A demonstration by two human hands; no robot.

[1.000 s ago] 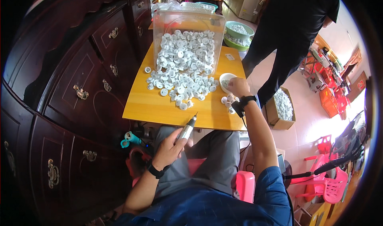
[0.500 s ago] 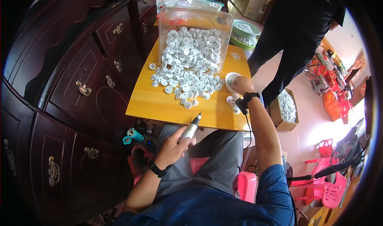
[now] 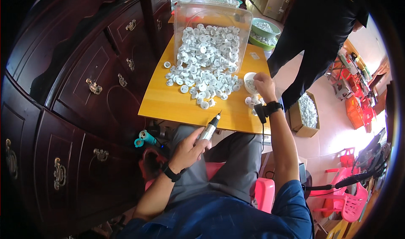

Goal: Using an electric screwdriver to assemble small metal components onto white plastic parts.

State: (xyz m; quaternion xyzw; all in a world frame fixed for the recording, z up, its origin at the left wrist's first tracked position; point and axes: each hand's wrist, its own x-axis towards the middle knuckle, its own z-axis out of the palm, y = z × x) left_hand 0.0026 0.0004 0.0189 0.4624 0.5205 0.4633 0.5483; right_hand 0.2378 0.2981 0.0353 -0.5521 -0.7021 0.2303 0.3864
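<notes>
My left hand (image 3: 188,150) is wrapped round a silver and black electric screwdriver (image 3: 208,131), its thin bit pointing up and away past the table's near edge. At the table's right side my right hand (image 3: 265,87) is over the edge of a small white bowl (image 3: 247,75) of tiny pieces. Its fingers are curled together; whatever they pinch is too small or hidden to make out. Just below that hand lies a small group of round white plastic parts (image 3: 248,100). A large pile of similar white parts (image 3: 209,81) spills toward me from a clear plastic bin (image 3: 246,32) tipped on its side.
The yellow table (image 3: 168,108) has dark drawer cabinets (image 3: 80,112) on its left. A person in dark clothes (image 3: 312,32) stands at the right, near a cardboard box (image 3: 306,131) of white parts. Green basins (image 3: 270,28) stand behind. Pink chairs (image 3: 354,203) are at right.
My right hand has lifted slightly from inside the bowl toward its rim, with fingers curled. The left hand still holds the screwdriver. The whole view has shifted a little.
</notes>
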